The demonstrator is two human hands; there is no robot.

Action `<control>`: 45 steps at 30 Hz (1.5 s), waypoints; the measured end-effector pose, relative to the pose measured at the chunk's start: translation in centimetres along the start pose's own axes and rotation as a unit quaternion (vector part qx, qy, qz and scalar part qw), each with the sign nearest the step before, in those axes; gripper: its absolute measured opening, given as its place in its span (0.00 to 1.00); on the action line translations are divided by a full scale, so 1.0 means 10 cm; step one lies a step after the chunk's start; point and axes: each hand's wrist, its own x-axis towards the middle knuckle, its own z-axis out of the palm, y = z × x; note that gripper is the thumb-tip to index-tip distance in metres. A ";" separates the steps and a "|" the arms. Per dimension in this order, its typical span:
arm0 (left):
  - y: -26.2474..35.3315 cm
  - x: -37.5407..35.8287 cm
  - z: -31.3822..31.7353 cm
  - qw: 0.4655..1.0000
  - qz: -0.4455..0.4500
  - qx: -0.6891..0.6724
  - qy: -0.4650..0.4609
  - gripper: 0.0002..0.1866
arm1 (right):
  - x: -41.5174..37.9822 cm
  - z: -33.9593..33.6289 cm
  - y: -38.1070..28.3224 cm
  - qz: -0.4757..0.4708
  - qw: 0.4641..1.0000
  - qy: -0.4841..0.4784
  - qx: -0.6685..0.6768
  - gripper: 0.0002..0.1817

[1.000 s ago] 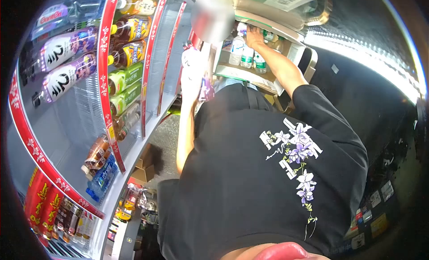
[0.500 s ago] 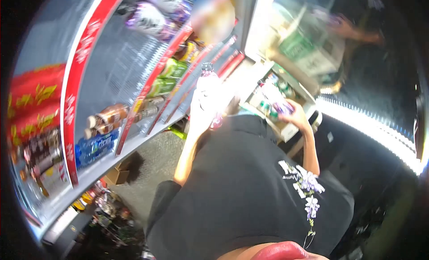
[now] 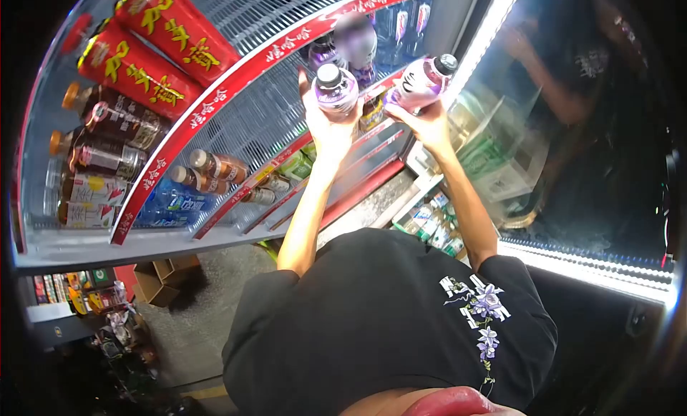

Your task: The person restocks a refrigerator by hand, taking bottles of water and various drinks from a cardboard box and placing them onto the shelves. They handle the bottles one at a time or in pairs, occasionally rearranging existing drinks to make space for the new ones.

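My left hand is wrapped round a drink bottle with a dark cap and a white-and-purple label. It is raised in front of a fridge shelf, cap towards me. To its right, my right hand grips a second bottle of the same look, tilted with its black cap up and to the right. Just behind my left hand's bottle, similar purple-labelled bottles stand on the shelf; a blurred patch covers part of them. Neither held bottle clearly rests on the shelf.
Red cans or bottles with yellow lettering fill the upper-left shelf, above dark tea bottles. Red price strips edge the shelves. A carton of bottles sits low at right, beside the lit glass door. An open cardboard box lies on the floor.
Both hands have risen from lower down, my right from beside the carton, bringing the bottles up to the shelf. The view has turned, showing more of the upper shelves.
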 end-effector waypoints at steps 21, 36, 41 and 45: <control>-0.86 0.43 0.20 0.994 -0.098 -0.047 -0.016 0.47 | 0.94 0.66 0.32 -0.114 0.960 0.058 -0.249 0.44; -0.71 0.21 0.25 0.980 -0.066 0.174 -0.065 0.59 | 0.48 0.23 0.26 -0.145 0.944 0.015 -0.296 0.27; 0.08 -0.51 -0.39 0.955 0.060 0.218 -0.194 0.28 | -0.84 -0.38 0.71 -0.043 0.979 0.091 -0.175 0.10; -0.23 -1.74 -0.80 0.884 -0.196 0.165 -0.390 0.22 | -2.55 -1.15 1.73 0.245 0.914 0.044 -0.321 0.20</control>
